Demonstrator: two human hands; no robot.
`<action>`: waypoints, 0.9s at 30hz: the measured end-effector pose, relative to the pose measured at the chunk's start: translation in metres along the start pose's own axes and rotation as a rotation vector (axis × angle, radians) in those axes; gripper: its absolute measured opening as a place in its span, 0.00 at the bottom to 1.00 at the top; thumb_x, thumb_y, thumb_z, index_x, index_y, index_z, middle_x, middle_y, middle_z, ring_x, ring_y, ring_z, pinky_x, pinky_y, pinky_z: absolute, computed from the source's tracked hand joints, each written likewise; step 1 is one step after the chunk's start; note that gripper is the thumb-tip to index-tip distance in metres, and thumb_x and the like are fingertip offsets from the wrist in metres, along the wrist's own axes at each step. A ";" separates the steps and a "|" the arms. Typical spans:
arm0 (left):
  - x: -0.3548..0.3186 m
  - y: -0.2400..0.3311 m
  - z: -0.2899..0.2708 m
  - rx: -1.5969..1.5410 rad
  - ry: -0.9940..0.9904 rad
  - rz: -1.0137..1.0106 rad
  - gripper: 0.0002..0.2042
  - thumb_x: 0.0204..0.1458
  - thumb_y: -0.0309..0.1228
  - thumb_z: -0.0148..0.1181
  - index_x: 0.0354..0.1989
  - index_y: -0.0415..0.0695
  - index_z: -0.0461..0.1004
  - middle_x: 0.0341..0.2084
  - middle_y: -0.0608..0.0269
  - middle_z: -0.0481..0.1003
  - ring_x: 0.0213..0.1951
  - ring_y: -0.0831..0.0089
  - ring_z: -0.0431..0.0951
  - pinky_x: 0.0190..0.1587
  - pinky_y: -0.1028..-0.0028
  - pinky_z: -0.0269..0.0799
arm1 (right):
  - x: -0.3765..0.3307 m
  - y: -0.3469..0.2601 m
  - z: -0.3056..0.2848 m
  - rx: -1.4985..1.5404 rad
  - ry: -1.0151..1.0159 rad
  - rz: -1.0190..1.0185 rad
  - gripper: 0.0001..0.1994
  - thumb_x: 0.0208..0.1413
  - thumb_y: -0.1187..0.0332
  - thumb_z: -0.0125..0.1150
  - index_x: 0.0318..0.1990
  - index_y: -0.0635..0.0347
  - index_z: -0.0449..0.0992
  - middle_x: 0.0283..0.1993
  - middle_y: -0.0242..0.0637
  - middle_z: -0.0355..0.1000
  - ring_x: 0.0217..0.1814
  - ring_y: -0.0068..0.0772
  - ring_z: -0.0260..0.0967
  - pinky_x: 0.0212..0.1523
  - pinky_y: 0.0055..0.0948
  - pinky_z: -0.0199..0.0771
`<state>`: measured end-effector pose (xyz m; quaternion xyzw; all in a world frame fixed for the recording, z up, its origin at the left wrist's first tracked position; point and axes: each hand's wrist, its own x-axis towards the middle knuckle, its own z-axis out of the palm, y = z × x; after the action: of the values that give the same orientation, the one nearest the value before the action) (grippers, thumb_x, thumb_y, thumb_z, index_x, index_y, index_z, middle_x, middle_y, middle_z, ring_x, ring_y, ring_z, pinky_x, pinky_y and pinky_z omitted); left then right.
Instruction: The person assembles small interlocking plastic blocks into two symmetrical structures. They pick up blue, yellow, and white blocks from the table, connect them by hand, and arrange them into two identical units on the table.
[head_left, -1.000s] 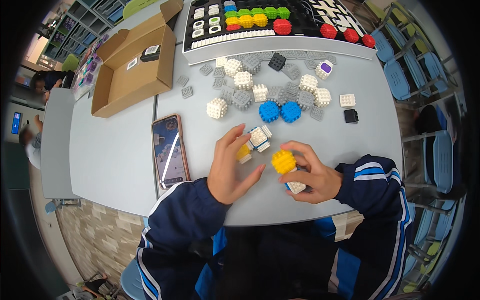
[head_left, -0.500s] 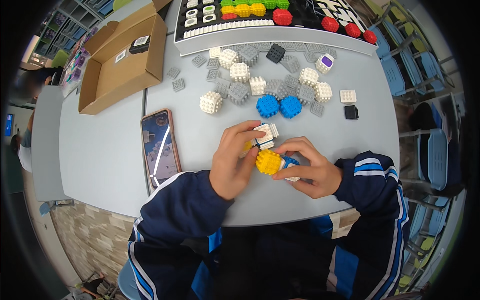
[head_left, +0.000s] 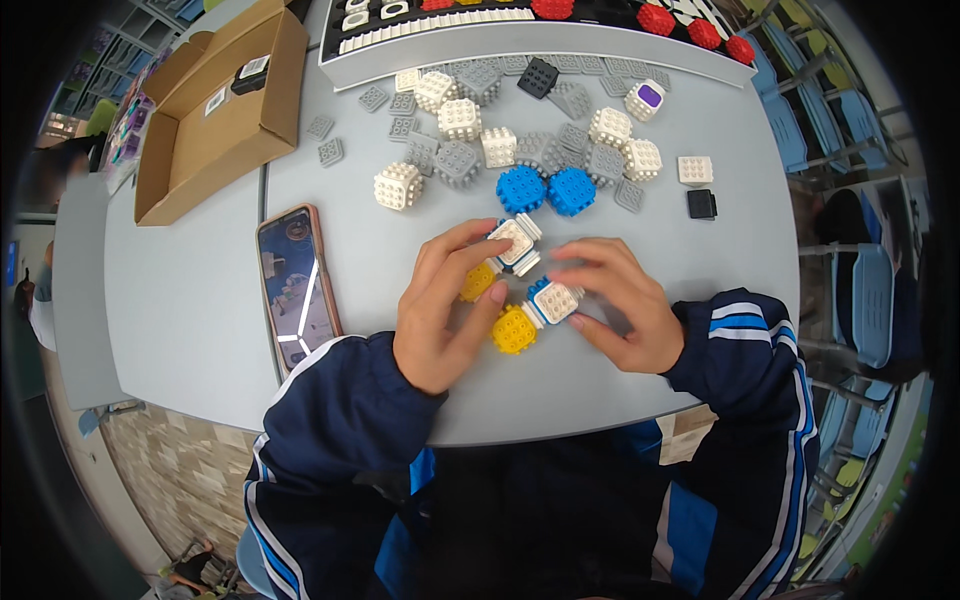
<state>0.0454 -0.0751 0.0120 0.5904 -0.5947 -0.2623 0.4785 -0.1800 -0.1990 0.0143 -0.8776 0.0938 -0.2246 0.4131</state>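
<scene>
My left hand is closed around a block assembly, its fingers over a blue block with a white studded plate on top. A yellow block shows beneath those fingers, next to the thumb. Just in front is a second assembly: a yellow studded cube joined to a blue block with a white plate. My right hand is around that white-plated block with fingers apart, the thumb at its corner and the blurred forefinger over its far edge. Two blue studded cubes sit just beyond.
White and grey studded cubes and flat grey plates are scattered farther back. A sorting tray with red parts stands at the far edge. An open cardboard box and a phone lie left; a black block is right.
The yellow cube and its joined block have turned, so the white plate now faces up. My right fingers have spread from their grip. The whole view has shifted slightly.
</scene>
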 end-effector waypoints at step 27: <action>-0.004 0.001 -0.004 0.006 -0.074 0.020 0.25 0.53 0.13 0.46 0.60 0.37 0.72 0.64 0.44 0.67 0.66 0.54 0.68 0.68 0.63 0.61 | -0.002 0.004 -0.001 -0.005 -0.041 0.046 0.26 0.47 0.70 0.77 0.56 0.56 0.77 0.51 0.38 0.72 0.52 0.44 0.68 0.55 0.39 0.65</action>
<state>0.0473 -0.0700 0.0133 0.5757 -0.6186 -0.2773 0.4572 -0.1819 -0.2020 0.0115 -0.8806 0.1059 -0.1969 0.4178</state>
